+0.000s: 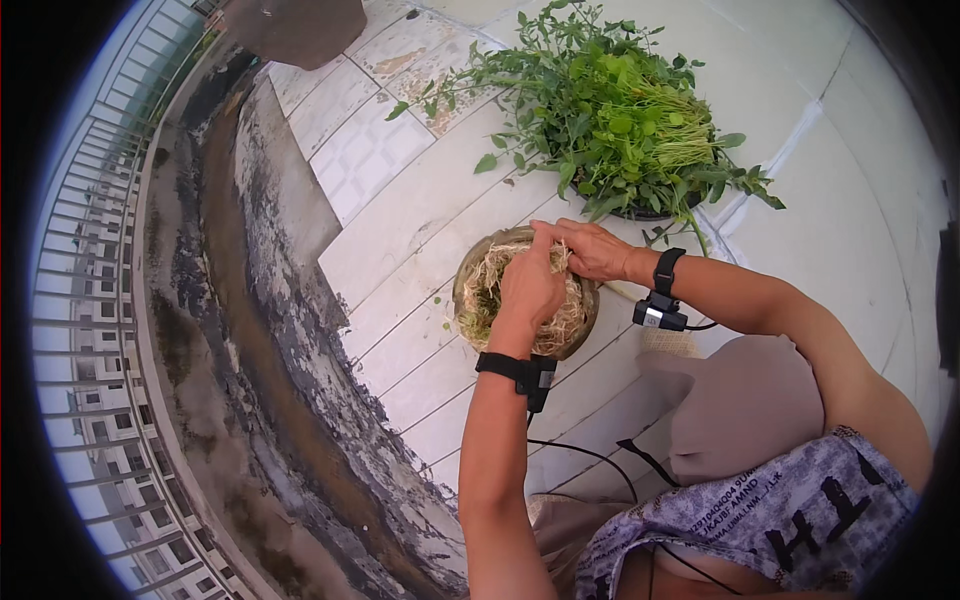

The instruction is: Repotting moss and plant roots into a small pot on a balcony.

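Observation:
A round, shallow, brownish container stands on the tiled floor before me. Pale stringy roots line its inside in a ring, with green matter in the middle. My left hand reaches over it, index finger extended to the far rim, its other fingertips hidden. My right hand is at the far right rim, fingers curled at a tuft of the pale roots and touching the left hand. Beyond lies a big heap of leafy green stems on a dark round tray or basin. Both wrists wear black straps with small devices.
A brown pot-like object stands at the top left. A stained concrete gutter and ledge run along the left, with a metal railing beyond. Black cables hang from the wrist devices near my knees.

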Tool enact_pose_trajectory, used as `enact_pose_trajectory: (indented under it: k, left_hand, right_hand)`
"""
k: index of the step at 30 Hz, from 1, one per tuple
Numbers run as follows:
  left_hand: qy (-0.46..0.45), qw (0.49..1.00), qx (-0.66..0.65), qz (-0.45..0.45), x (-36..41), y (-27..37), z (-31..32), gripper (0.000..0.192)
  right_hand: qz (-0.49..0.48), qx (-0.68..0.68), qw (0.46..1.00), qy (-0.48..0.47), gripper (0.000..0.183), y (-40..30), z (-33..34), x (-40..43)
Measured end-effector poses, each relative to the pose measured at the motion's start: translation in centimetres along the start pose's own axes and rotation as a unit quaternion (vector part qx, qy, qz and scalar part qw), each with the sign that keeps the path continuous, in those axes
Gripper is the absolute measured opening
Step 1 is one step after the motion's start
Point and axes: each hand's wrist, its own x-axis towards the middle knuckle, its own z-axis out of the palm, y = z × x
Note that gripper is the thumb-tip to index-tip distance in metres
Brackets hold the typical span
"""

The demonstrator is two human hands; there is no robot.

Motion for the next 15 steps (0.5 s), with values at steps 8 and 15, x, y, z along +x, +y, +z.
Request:
enact_pose_trajectory:
  k: [8,15]
  left_hand:
    - [-0.049,0.993,0.104,0.006,-2.6,1.8,1.0,0.047]
    - [0.143,0.940,0.290,-0.111,-1.5,5.1,6.3,0.030]
  right_hand:
    - [0.085,0.124,0.974,-0.170,0.072,-0.6,-4.1,-0.6]
    - [0.048,0.066,0.969,-0.232,0.046,0.7,-3.9,6.6]
